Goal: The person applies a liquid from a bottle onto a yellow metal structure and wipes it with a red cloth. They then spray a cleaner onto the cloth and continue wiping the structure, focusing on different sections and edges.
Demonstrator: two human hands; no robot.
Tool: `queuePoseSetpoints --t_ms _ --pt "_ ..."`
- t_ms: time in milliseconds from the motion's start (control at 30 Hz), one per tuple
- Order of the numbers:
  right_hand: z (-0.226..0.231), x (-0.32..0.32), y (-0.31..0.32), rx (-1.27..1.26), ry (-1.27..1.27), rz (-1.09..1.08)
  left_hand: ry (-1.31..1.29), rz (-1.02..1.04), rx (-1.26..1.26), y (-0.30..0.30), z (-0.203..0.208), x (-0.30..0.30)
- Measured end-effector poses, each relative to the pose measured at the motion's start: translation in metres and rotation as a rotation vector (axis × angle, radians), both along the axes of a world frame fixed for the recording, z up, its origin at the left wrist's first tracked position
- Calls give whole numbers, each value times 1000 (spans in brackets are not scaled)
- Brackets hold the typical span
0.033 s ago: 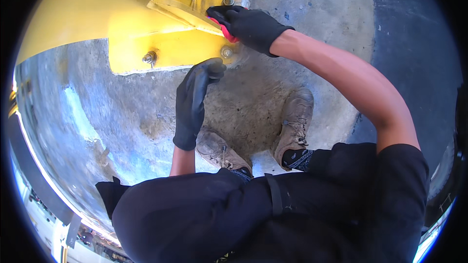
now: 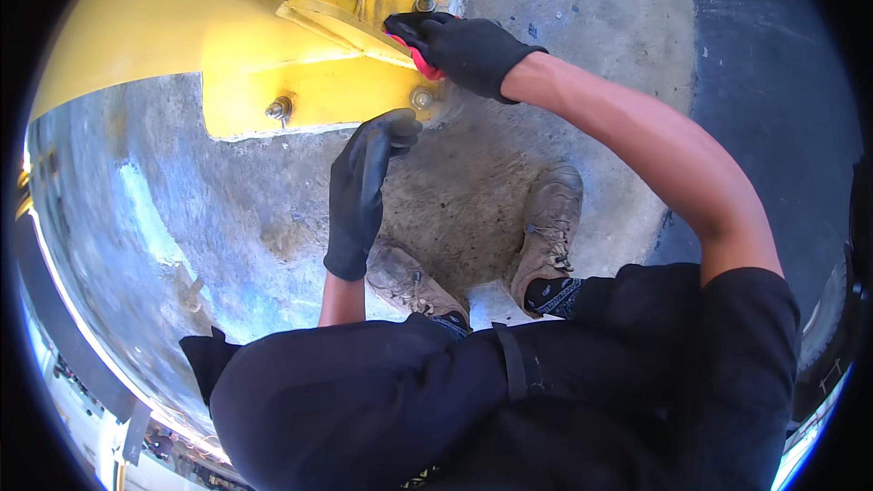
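My right hand (image 2: 473, 53), in a black glove, grips a red cloth (image 2: 424, 62) and presses it against the right end of a yellow stiffener rib (image 2: 341, 25). The fingers close over the cloth, so only a strip of red shows. My left hand (image 2: 359, 191), also in a black glove, hovers by the front edge of the yellow base plate (image 2: 241, 95). Its fingers are loosely curled, and nothing shows between them. Close to its fingertips is an anchor bolt (image 2: 421, 98). A second bolt with a nut (image 2: 279, 109) rises from the plate's left part.
Another bolt (image 2: 425, 2) stands just beyond my right hand. A large curved yellow body (image 2: 127, 27) fills the upper left. My boots (image 2: 550, 218) stand on stained grey concrete (image 2: 255, 209) before the plate. Darker flooring (image 2: 773, 82) begins at the right.
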State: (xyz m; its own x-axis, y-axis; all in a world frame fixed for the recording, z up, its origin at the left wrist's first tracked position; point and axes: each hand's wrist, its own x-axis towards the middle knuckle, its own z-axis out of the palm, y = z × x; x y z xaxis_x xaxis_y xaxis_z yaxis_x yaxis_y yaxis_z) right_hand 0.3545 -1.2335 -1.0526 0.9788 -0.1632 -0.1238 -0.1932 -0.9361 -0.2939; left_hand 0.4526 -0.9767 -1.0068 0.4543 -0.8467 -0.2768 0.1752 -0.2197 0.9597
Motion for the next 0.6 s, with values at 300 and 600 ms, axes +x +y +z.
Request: queuePoseSetpoints --t_ms 300,600 --pt "54 -15 -6 505 669 -170 -4 145 -26 24 -8 22" --pt "155 -58 -85 347 326 -341 195 229 4 60 -17 35"
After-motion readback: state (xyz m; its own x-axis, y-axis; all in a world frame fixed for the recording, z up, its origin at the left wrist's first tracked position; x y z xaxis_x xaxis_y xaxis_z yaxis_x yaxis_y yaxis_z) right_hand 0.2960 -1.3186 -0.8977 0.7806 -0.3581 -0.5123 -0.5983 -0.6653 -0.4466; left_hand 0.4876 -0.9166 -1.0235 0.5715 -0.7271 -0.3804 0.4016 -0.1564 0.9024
